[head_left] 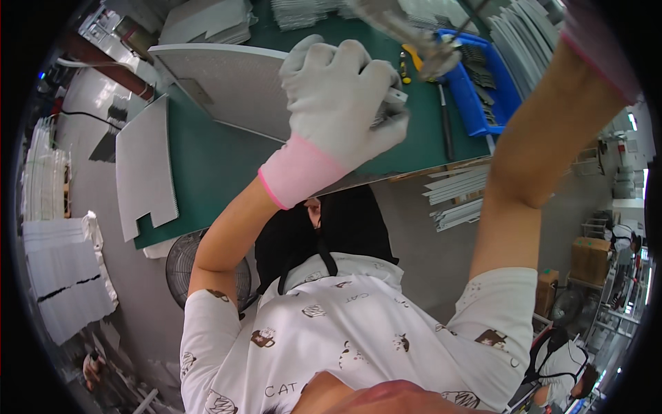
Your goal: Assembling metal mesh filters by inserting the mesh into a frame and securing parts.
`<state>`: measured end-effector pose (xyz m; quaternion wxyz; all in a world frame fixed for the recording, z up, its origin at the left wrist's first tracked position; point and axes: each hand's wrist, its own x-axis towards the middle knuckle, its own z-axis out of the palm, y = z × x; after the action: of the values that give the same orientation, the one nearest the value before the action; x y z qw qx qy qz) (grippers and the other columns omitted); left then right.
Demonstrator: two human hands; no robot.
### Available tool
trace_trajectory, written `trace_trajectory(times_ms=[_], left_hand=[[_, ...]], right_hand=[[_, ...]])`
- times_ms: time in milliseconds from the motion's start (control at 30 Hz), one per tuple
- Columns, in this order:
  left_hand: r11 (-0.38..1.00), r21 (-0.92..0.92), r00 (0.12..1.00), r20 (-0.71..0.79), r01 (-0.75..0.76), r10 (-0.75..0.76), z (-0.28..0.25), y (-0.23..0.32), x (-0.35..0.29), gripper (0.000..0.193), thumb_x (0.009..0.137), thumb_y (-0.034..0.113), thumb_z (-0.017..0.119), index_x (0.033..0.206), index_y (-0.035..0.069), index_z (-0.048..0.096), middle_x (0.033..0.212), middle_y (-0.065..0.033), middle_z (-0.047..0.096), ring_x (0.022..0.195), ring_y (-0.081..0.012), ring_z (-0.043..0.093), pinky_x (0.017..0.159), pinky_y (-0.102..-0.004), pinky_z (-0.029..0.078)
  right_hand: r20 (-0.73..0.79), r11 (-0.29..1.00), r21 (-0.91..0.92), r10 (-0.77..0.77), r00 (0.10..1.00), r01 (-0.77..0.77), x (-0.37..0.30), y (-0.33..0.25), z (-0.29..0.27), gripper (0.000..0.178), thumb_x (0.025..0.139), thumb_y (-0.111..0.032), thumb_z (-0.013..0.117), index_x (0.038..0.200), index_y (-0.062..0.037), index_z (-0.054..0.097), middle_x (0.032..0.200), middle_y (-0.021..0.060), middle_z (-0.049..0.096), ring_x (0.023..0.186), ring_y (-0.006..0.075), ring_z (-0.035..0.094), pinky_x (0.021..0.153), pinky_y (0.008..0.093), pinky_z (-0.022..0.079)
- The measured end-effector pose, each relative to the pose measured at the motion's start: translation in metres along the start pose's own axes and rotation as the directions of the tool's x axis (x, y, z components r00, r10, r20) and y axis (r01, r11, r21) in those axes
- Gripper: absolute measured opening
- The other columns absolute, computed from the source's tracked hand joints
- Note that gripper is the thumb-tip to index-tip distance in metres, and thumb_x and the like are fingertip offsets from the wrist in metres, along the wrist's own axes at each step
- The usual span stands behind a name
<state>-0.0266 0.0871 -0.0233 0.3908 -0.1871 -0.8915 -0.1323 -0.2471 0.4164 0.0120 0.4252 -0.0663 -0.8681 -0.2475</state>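
My left hand (341, 103), in a white glove with a pink cuff, is closed at the right end of a light grey perforated panel (241, 86). The panel stands on edge over the green tabletop (200, 155). A small metal part (394, 98) shows between my curled fingers and thumb; whether it belongs to the panel is hidden. My right arm reaches to the upper right; only the pink glove cuff shows, and the hand is outside the picture. A blurred grey object (414, 38) hangs above the table's far side, its kind unclear.
A blue bin (477, 86) of small metal pieces is at the right, beside a dark-handled tool (446, 121) and a yellow-handled tool (412, 56). Stacked panels (207, 24) lie at the back; a notched panel (146, 169) overhangs the left edge. A floor fan (200, 265) stands below.
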Motion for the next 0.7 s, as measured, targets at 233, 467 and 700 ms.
trace_trajectory(times_ms=[233,467,700], left_hand=[[0.982,-0.182,0.991,-0.129,-0.057,0.034,-0.004,0.007,-0.004,0.020,0.059,0.026,0.072,0.074,0.016,0.063,0.077,-0.0020,0.050,0.078,-0.0236,0.050,0.085,-0.0427,0.036],[0.983,-0.169,0.987,-0.157,-0.071,0.044,-0.003,0.004,-0.006,0.017,0.059,0.024,0.071,0.071,0.016,0.063,0.079,-0.0023,0.051,0.075,-0.0231,0.050,0.083,-0.0420,0.037],[0.982,-0.169,0.988,-0.142,-0.080,0.056,-0.003,0.004,-0.009,0.018,0.058,0.025,0.070,0.073,0.018,0.064,0.083,-0.0022,0.053,0.075,-0.0231,0.049,0.081,-0.0422,0.038]], right_hand=[[-0.103,0.982,-0.177,0.046,0.994,-0.064,-0.032,-0.019,-0.190,0.030,0.090,-0.017,0.055,0.119,-0.0069,0.057,0.105,0.0097,0.062,0.095,0.0260,0.059,0.084,0.0319,0.047],[-0.098,0.992,-0.083,0.089,0.991,-0.097,-0.040,-0.032,-0.201,0.031,0.090,-0.018,0.056,0.119,-0.0066,0.056,0.106,0.0095,0.061,0.096,0.0253,0.059,0.085,0.0312,0.047],[-0.080,0.990,-0.021,0.136,0.988,-0.138,-0.051,-0.055,-0.217,0.032,0.090,-0.018,0.056,0.119,-0.0062,0.056,0.107,0.0093,0.061,0.097,0.0246,0.058,0.085,0.0305,0.046]])
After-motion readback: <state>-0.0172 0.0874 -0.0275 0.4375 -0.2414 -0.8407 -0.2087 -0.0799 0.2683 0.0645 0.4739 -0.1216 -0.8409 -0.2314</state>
